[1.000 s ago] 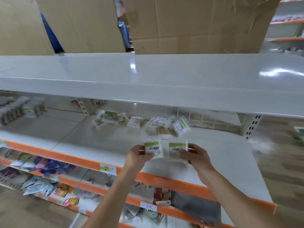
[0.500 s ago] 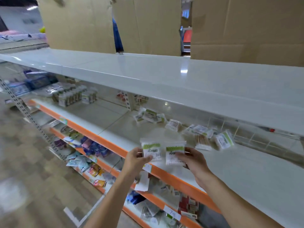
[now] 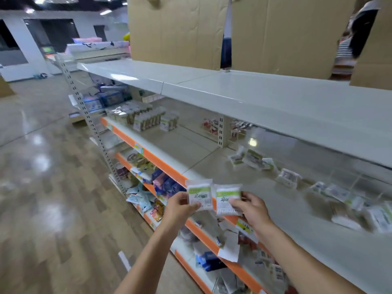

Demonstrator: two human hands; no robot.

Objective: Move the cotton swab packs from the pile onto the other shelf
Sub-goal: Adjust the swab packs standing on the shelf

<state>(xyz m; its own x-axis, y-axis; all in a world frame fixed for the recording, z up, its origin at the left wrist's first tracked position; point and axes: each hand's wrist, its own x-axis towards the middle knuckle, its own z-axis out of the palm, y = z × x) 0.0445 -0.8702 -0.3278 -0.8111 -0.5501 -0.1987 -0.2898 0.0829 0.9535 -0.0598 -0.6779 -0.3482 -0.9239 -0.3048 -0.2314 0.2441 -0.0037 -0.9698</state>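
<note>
Shop shelving with orange front strips runs from lower right toward upper left beside a glossy wood-look floor (image 3: 53,198). Nearest, two bare forearms reach in from the bottom edge. Left hand (image 3: 180,205) pinches the lower edge of one cotton swab pack (image 3: 199,194) between thumb and curled fingers; right hand (image 3: 250,205) grips a second cotton swab pack (image 3: 228,199) the same way. Both packs stand upright, side by side and touching or nearly so, held in the air over the orange front edge of the middle shelf (image 3: 191,149). Below them, the lower shelves (image 3: 212,272) hold mixed small packets and white slips of paper.

Further back on the right of the middle shelf lies the pile of swab packs (image 3: 252,159), loose and scattered along the rear, blurred toward the right edge. On the left section of the same shelf, rows of small packs (image 3: 148,119) stand neatly together, well apart from the pile. Above, the white top shelf (image 3: 275,98) carries tall cardboard sheets (image 3: 176,30), and beyond a gap between them part of a person in a striped top (image 3: 344,54) shows
</note>
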